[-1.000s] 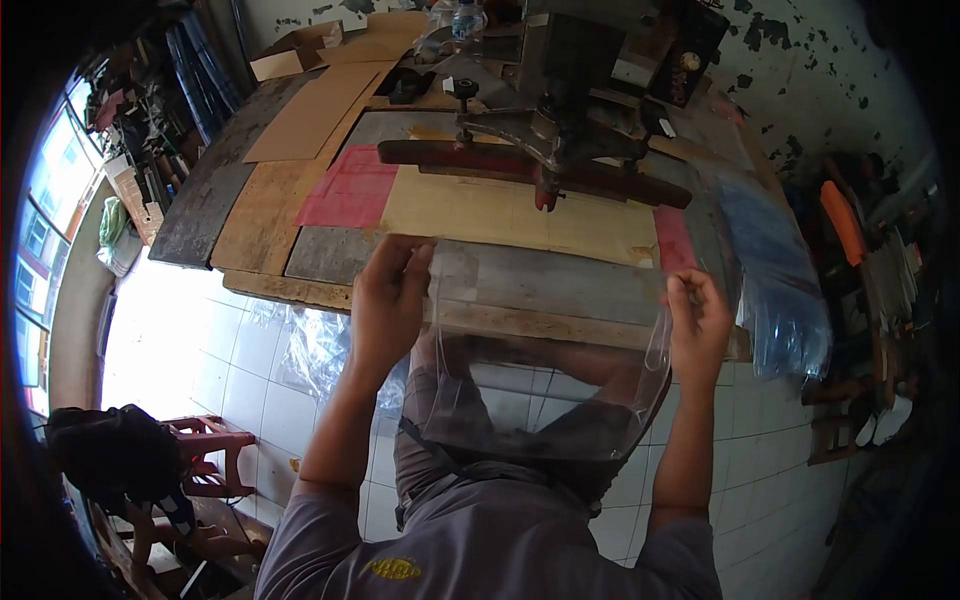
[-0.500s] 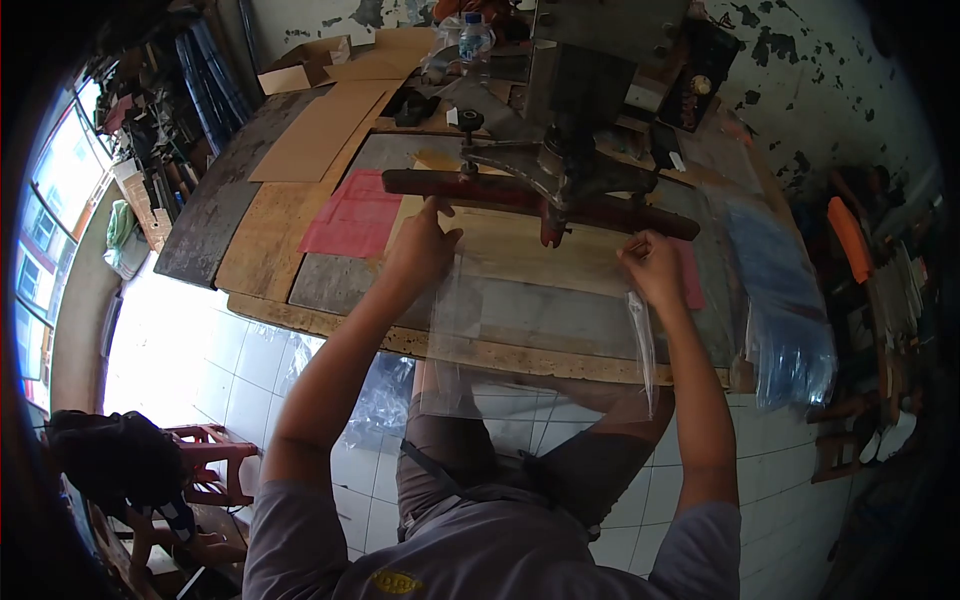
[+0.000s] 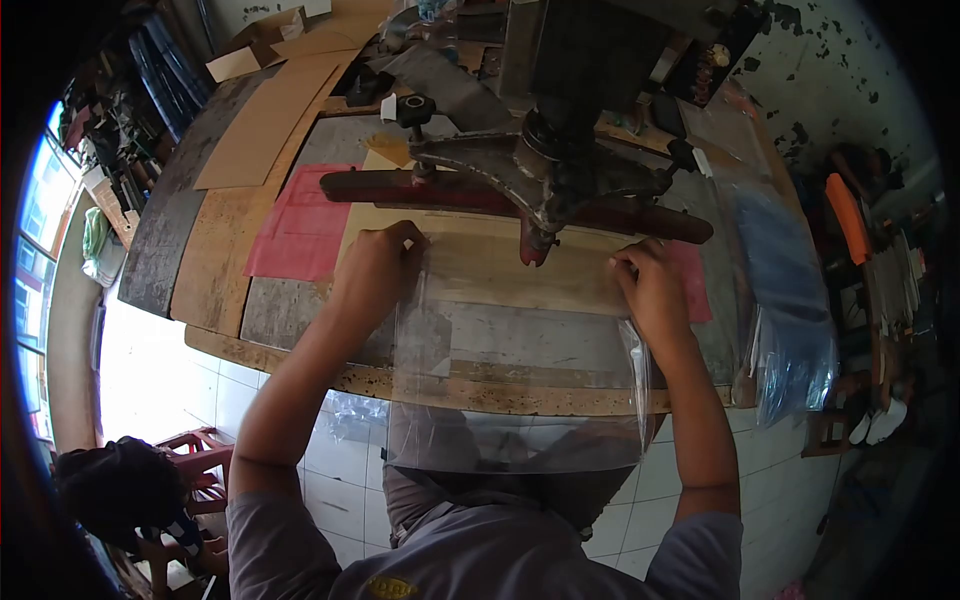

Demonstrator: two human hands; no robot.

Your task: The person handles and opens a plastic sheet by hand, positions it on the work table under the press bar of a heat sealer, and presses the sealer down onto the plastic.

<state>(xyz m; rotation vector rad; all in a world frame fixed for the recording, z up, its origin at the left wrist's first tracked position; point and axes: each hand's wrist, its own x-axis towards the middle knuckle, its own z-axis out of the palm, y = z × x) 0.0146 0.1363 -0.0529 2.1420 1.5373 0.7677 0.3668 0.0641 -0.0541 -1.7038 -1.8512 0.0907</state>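
A clear plastic sheet (image 3: 520, 370) lies over the front of the worktable and hangs past its edge above my lap. My left hand (image 3: 378, 265) pinches its far left corner, over the yellowish sheet (image 3: 480, 262). At the far right corner, my right hand (image 3: 648, 285) has thumb and finger closed on the plastic. Just beyond both hands is the dark red press bar (image 3: 460, 192), mounted under a metal machine head (image 3: 560, 160). Pink sheets (image 3: 300, 225) show at the left and right ends of the yellowish one.
Brown cardboard (image 3: 265, 120) and an open box (image 3: 258, 45) lie at the back left. A stack of clear bluish plastic (image 3: 790, 320) hangs over the table's right side. At the lower left is another person (image 3: 125, 490) beside a red stool (image 3: 205, 465).
Both hands have moved forward from the table's front edge to near the press bar, carrying the clear sheet over the yellowish one. The camera view has also shifted.
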